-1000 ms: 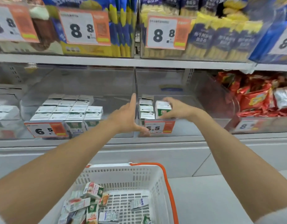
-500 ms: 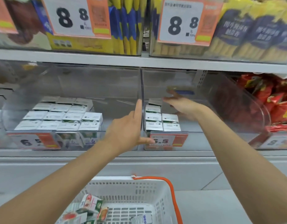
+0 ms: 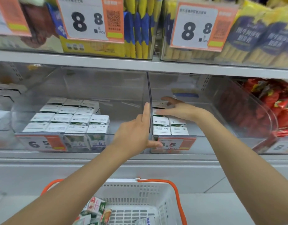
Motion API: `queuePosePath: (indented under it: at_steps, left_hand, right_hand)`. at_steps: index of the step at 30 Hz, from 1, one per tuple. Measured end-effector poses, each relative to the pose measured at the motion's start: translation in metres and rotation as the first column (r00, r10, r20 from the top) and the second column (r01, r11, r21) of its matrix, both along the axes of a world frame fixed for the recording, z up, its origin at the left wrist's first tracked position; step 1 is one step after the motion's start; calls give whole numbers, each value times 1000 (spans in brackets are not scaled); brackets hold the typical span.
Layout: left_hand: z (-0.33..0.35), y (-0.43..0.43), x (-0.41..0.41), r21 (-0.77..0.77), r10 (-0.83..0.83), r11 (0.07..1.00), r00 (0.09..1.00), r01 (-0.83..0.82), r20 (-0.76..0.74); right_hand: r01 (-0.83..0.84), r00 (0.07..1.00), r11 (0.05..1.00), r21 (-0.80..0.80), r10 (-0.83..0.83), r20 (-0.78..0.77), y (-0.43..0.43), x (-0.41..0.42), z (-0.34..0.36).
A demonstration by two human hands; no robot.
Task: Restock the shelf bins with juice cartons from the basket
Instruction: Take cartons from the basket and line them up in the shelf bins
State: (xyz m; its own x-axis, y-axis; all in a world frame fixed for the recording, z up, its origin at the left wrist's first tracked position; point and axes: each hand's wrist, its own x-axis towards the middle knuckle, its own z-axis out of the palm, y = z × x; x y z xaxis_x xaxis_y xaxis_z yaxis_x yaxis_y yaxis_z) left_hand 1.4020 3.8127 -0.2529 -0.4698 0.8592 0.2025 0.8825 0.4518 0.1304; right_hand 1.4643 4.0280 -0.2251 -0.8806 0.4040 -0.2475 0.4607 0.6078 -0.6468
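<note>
Two clear shelf bins sit side by side. The left bin (image 3: pixel 128 134) holds several white-topped juice cartons (image 3: pixel 72 118) in rows. The right bin (image 3: pixel 221 136) holds a few cartons (image 3: pixel 170 126) at its front left. My left hand (image 3: pixel 135 130) is open, its palm against the divider between the bins, thumb on the right bin's front. My right hand (image 3: pixel 180 109) reaches inside the right bin, fingers spread flat over the rear cartons, holding nothing. The white basket (image 3: pixel 145 192) with orange handles stands below, with loose cartons (image 3: pixel 94 211) at its left.
An upper shelf (image 3: pixel 140 64) hangs right above the bins, carrying yellow and blue snack packs and 8.8 price tags (image 3: pixel 89 20). Red snack bags (image 3: pixel 273 104) fill the bin to the right. Price tags (image 3: pixel 175 143) hang on the bin fronts. Grey floor lies beside the basket.
My right hand put a carton down in the right bin, let go, and moved back over the rear cartons. The view shifted closer and up. My left hand stayed at the divider.
</note>
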Motion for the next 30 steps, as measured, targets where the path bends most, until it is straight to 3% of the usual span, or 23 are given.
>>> queuePosePath:
  at_steps: [4,7,8,10,12,14,16,17,19,21,22,24,27,30]
  left_hand:
    - [5,1,1,-23,1,1000,998,0,66]
    - [22,-7,4,-63,-13,997,941,37,339]
    - [28,-13,6,-56,-24,997,933,48,359]
    - [36,-29,11,33,-44,999,969,37,243]
    - [32,-52,21,225,-73,974,983,34,170]
    - [15,-77,31,300,-98,954,961,16,260]
    - [-16,-104,36,224,-64,974,913,-30,402]
    - [-36,-119,35,164,-25,985,887,-57,461]
    - [-79,-153,29,33,93,990,817,-136,568]
    - [-123,-191,20,-93,216,974,722,-208,657]
    - [-142,-209,16,-144,263,963,683,-228,682]
    - [-175,-240,10,-193,309,949,625,-248,717]
    - [-209,-269,4,-210,335,938,564,-276,755]
    - [-235,-284,3,-259,377,913,408,-315,832]
  right_hand:
    - [9,1000,999,-53,-8,26,-14,16,-9]
    - [102,988,994,-37,-106,-109,-33,22,3]
    - [165,967,986,-6,-163,-194,-40,26,7]
    - [290,896,947,138,-218,-388,-60,36,13]
    - [377,763,897,231,-159,-627,-92,52,11]
    - [406,611,878,251,-57,-789,-136,68,-4]
    - [382,583,899,215,-54,-811,-181,81,-39]
    - [347,622,924,160,-99,-777,-203,86,-63]
    - [250,787,968,28,-186,-588,-234,95,-116]
    - [92,973,996,-8,-92,-213,-244,102,-174]
    - [5,1000,1000,3,-5,-25,-243,105,-201]
    - [-63,974,998,-12,64,216,-235,111,-247]
    - [-32,906,999,-35,44,421,-224,116,-302]
    - [-197,780,980,22,143,609,-217,123,-345]
